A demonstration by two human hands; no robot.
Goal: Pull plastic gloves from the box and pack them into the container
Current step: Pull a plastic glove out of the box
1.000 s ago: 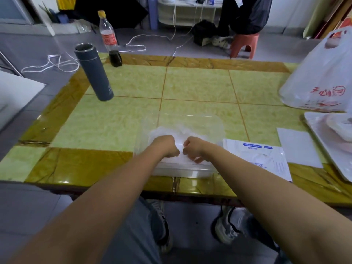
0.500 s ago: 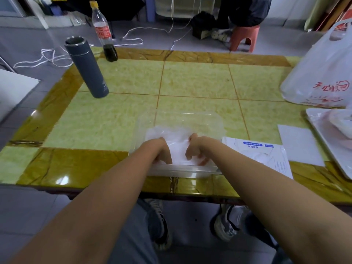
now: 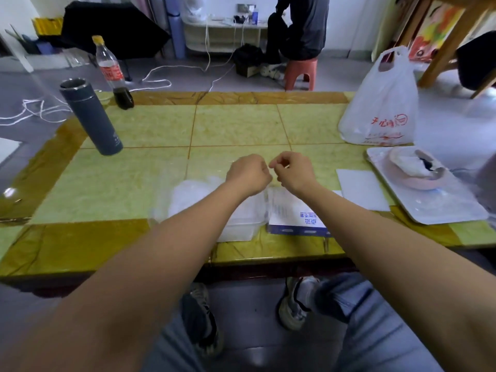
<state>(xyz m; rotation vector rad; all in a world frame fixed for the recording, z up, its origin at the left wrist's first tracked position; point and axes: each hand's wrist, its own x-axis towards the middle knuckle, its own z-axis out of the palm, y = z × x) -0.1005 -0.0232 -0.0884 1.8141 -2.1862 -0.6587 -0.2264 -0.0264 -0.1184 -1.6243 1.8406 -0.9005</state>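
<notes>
A clear plastic container (image 3: 163,208) sits near the table's front edge with crumpled clear gloves (image 3: 193,194) inside. The white and blue glove box (image 3: 298,224) lies flat just right of it. My left hand (image 3: 248,173) and my right hand (image 3: 291,170) are raised close together above the gap between container and box. The fingers of both are curled. They pinch a thin clear glove (image 3: 265,202) that hangs faintly visible between my wrists, down towards the box.
A dark grey flask (image 3: 91,116) and a cola bottle (image 3: 111,73) stand at the far left. A white plastic bag (image 3: 381,108), a white tray (image 3: 434,208) with a bowl (image 3: 416,170) and a paper sheet (image 3: 362,189) occupy the right. Beyond the table a person sits on an orange stool (image 3: 300,73).
Both hands have risen out of the container, where they were pressing down on the gloves, and shifted right. They now hold a clear glove over the box.
</notes>
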